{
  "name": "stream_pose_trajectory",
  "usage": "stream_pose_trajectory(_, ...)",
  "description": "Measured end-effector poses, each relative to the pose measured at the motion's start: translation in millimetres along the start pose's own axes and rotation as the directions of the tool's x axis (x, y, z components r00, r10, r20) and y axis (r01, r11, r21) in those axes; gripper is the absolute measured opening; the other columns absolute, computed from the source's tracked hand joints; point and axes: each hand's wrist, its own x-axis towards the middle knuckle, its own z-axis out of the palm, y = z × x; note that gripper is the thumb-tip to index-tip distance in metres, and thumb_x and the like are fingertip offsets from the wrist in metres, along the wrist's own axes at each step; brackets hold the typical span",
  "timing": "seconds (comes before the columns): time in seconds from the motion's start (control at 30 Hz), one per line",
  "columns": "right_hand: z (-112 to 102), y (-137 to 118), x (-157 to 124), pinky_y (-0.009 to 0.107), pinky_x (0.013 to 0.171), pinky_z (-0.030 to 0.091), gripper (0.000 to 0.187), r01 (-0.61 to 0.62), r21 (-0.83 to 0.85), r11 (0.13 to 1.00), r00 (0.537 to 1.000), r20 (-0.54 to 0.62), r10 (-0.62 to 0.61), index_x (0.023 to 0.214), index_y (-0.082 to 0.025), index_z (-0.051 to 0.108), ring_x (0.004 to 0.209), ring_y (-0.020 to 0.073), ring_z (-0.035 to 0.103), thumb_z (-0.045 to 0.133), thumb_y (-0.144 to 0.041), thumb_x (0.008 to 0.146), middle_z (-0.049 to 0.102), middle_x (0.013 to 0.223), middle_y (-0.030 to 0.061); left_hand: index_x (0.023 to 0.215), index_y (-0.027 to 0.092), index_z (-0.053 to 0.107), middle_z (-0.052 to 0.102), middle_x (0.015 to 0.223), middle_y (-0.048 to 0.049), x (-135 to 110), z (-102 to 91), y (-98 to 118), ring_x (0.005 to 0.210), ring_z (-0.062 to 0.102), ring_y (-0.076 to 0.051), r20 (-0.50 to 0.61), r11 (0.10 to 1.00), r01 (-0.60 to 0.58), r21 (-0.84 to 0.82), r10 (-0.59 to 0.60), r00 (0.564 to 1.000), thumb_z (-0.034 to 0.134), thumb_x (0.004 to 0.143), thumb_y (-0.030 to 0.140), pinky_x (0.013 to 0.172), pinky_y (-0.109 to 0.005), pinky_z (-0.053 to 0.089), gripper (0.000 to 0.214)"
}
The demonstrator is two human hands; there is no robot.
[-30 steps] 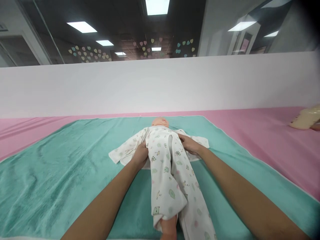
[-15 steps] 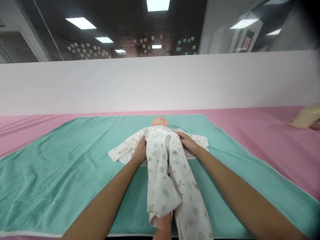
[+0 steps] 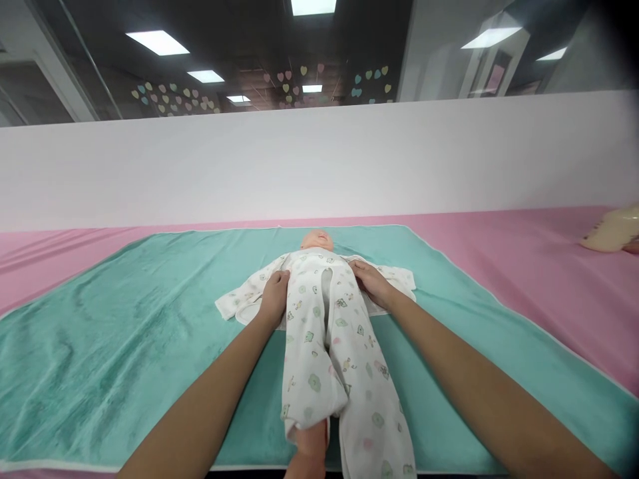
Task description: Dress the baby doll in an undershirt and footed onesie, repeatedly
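1. White cloth trousers [image 3: 304, 332], green-and-pink print, clothe a peach-coloured doll [image 3: 317, 239] lying mid-way across a teal plush blanket [image 3: 124, 346].
2. White printed cloth shirt [image 3: 249, 293]: left sleeve spread outward.
3. Left hand [image 3: 274, 297] against trousers' left edge near waist; fingers partly hidden, grip cannot be told.
4. Right hand [image 3: 372, 285] touching waist's right side; cannot tell whether it pinches cloth.

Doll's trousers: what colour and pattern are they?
White trousers with scattered small green and pink prints; head view.
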Motion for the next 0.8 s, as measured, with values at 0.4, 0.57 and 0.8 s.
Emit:
stream_pose_trajectory(0.4,-13.4,-13.3,-7.8,0.025,0.064,0.037,0.022,-0.015,-0.065,0.998,0.971,0.237,0.030,0.079,-0.018,0.055,0.068,0.0109,0.049,0.063,-0.037,0.072,0.055,0.075,-0.0022,0.090,0.021,0.057,0.063,0.091,-0.0052,-10.8,-5.6,7.3,0.087,0.057,-0.021,-0.031,0.921,-0.240,0.308,0.261,0.965,0.043,0.083,0.025,0.076,-0.035,0.043,0.016)
stream_pose_trajectory(0.57,-15.6,-19.2,-8.2,0.025,0.062,0.037,0.014,0.110,-0.351,0.930,0.979,0.197,-0.041,0.082,-0.018,0.057,0.070,0.0134,0.052,0.058,-0.026,0.071,0.059,0.079,0.0001,0.099,0.022,0.058,0.059,0.104,-0.0052,-15.0,-6.5,14.9,0.099,0.054,-0.019,0.001,0.902,-0.405,0.148,0.409,0.912,0.045,0.086,0.034,0.088,-0.034,0.043,0.022)
stream_pose_trajectory(0.8,-2.0,-18.2,-2.9,0.027,0.062,0.034,0.009,0.136,-0.707,0.694,0.951,-0.103,-0.291,0.077,-0.021,0.053,0.068,0.0148,0.049,0.051,-0.028,0.073,0.058,0.076,-0.0005,0.116,0.025,0.051,0.048,0.128,-0.0050,-12.9,-4.3,16.7,0.122,0.041,-0.022,0.177,0.935,-0.351,0.049,0.338,0.925,0.056,0.079,0.032,0.101,-0.036,0.033,0.037)
